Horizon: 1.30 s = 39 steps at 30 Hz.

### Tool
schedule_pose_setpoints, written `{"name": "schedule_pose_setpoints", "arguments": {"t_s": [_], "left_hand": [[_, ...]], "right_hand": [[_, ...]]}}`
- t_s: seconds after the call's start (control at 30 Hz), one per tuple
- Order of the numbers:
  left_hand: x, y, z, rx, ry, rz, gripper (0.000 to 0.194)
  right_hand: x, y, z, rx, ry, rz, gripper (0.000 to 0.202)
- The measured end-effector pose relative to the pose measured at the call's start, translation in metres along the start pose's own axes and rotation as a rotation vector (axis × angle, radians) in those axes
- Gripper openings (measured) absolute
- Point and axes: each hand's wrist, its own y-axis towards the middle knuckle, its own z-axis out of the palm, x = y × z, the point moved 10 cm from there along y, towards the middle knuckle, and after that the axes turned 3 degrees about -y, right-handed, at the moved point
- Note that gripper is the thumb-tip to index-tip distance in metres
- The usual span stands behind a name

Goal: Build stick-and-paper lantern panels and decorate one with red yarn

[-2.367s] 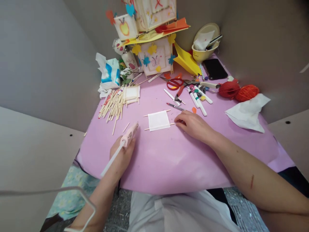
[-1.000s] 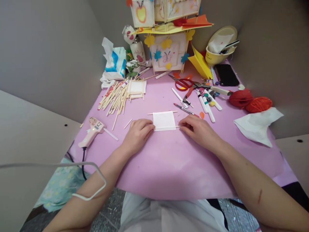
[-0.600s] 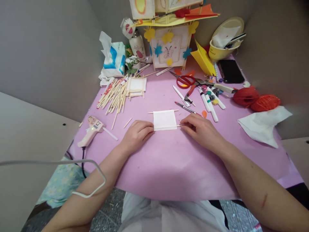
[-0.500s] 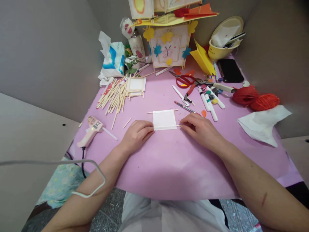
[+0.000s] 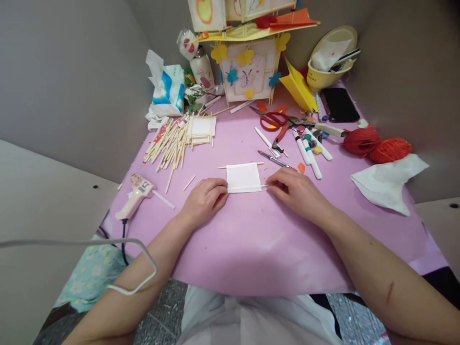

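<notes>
And the glue gun (image 5: 138,194) is out of the left hand now; it lies on its side on the tabletop (image 5: 230,244), well over to the left, with a white glue stick (image 5: 163,199) jutting from its back end; that frees both hands for the small white panel (image 5: 243,178), which lies flat on the tabletop between them; the right hand (image 5: 295,191) is nearly closed, thumb and fingers pinching the right end of the lower stick (image 5: 263,186); the left hand (image 5: 204,201) is loosely curled, fingertips at the panel's lower left corner, though whether it grips the stick's other end I can't tell; the upper stick (image 5: 223,167) pokes out both sides, untouched; panel and hands barely shift over the last second, which looks like steadying the lower edge, probably over fresh glue.
</notes>
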Motion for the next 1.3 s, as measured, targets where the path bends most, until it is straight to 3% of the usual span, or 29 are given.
{"name": "schedule_pose_setpoints", "arguments": {"t_s": [0.2, 0.57, 1.17, 1.3], "left_hand": [[-0.002, 0.001, -0.001, -0.030, -0.029, 0.001, 0.004], [0.004, 0.001, -0.003, -0.068, -0.050, -0.075, 0.005], [0.010, 0.001, -0.005, -0.119, -0.073, -0.204, 0.005], [0.007, 0.004, -0.005, -0.110, -0.131, -0.246, 0.021]], "right_hand": [[0.010, 0.000, 0.005, -0.001, -0.075, -0.048, 0.020], [0.024, 0.009, 0.017, -0.131, -0.196, -0.098, 0.046], [0.010, 0.016, 0.018, -0.204, -0.103, 0.065, 0.032], [0.007, 0.016, 0.018, -0.219, -0.087, 0.092, 0.031]]}}
